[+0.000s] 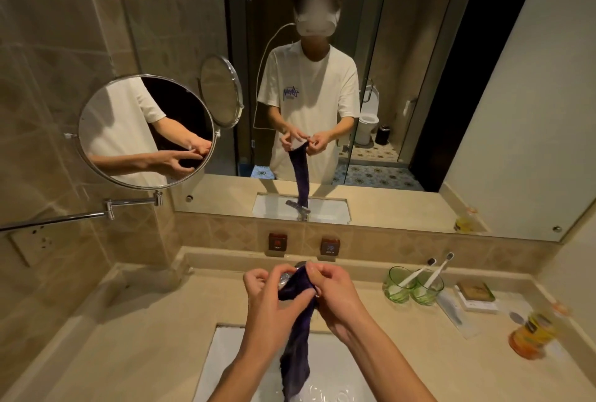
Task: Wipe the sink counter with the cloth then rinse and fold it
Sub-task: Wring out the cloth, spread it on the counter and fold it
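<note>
Bathroom vanity, beige stone counter (135,330) with a white undermount sink (225,366) set at the near centre.

Cloth (298,330): dark purple, held up over the sink, bunched at its top edge and hanging down in a long twisted strip toward the basin.

Left hand (269,301): fingers curled, thumb and fingertips pinching the top of the cloth on its left side.

Right hand (335,295): fingers bent, pinching the cloth's upper edge on its right side, just beside the left hand.

Faucet (285,276): chrome, at the far rim of the sink, mostly hidden behind the hands.

Two wall plaques (277,243), marked hot and cold, on the tiled band behind the faucet.

Two green glass tumblers (412,287), right of the sink, touching, each holding a white toothbrush (438,269).

Soap dish with bar (475,292), further right; orange-labelled bottle (530,335) near the right edge, blurred.

Wall mirror (403,79) along the far wall, reflecting the person holding the cloth.

Round swing-arm mirror (145,131) on the left wall, showing both forearms.
</note>
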### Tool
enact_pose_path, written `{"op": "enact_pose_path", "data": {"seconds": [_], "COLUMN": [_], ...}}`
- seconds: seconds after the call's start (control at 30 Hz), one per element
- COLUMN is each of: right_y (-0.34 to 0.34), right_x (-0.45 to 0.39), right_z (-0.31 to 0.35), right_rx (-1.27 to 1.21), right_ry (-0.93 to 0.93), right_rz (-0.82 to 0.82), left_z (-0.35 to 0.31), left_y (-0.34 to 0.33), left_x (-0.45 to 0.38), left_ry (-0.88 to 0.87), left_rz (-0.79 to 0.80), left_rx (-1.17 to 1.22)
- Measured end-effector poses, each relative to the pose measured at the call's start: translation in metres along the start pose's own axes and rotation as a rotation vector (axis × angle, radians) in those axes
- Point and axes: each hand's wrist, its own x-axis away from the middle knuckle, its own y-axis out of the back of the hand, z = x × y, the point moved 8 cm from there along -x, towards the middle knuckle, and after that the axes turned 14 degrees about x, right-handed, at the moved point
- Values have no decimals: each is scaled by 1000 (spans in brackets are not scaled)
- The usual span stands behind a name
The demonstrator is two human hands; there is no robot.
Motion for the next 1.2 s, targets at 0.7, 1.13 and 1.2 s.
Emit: {"op": "enact_pose_path", "data": {"seconds": [0.7,1.13,1.2], "right_y": [13,89,94], "right_x": [11,10,12], "right_z": [24,50,53], "right_rx": [549,1079,1116], "right_ry": [161,221,203], "right_rz": [-83,72,158], "left_z": [21,-27,-36], "left_y": [17,83,87], "left_x": [-30,-56,-59], "left_ry": [220,88,44], "left_rz": [85,183,276], "left_rx": [179,-96,-150]}}
